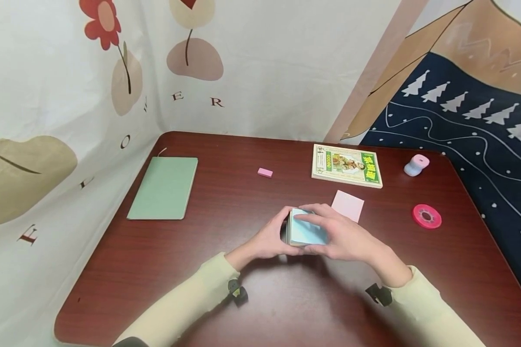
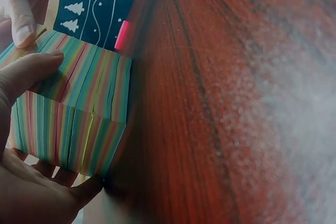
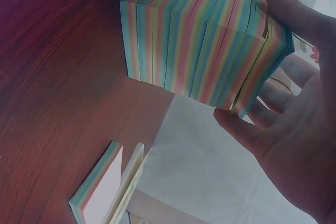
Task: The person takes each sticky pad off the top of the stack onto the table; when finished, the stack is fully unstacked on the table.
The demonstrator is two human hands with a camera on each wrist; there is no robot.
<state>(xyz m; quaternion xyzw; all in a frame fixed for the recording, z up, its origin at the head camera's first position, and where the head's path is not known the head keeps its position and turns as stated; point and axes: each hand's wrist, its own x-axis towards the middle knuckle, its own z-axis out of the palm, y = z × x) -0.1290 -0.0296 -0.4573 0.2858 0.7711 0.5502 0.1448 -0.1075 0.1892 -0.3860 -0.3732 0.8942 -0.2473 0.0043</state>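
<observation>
- Together, two hands grip one paper stack point(image 1: 308, 232), striped along its edges and faced in pale blue, left of the illustrated book point(image 1: 347, 165) and nearer the person.
- One left hand point(image 1: 269, 239) has its thumb and fingers clamped on the stack's left end, farther left of the book.
- One right hand point(image 1: 347, 237), nearer the person than the book, has its thumb and fingers clamped on the stack, one finger crossing the blue face.
- One pink-topped note pad point(image 1: 348, 206) lies just on the book's near side.
- One green notebook point(image 1: 164, 188) sits well to the book's left; one small pink block point(image 1: 265, 172) lies between the two.
- Two round items are right of the book: one pink-and-blue waisted piece point(image 1: 416, 165) and, nearer the person, one red disc point(image 1: 436, 219).
- One dark-red table point(image 1: 226, 202) supports the book.
</observation>
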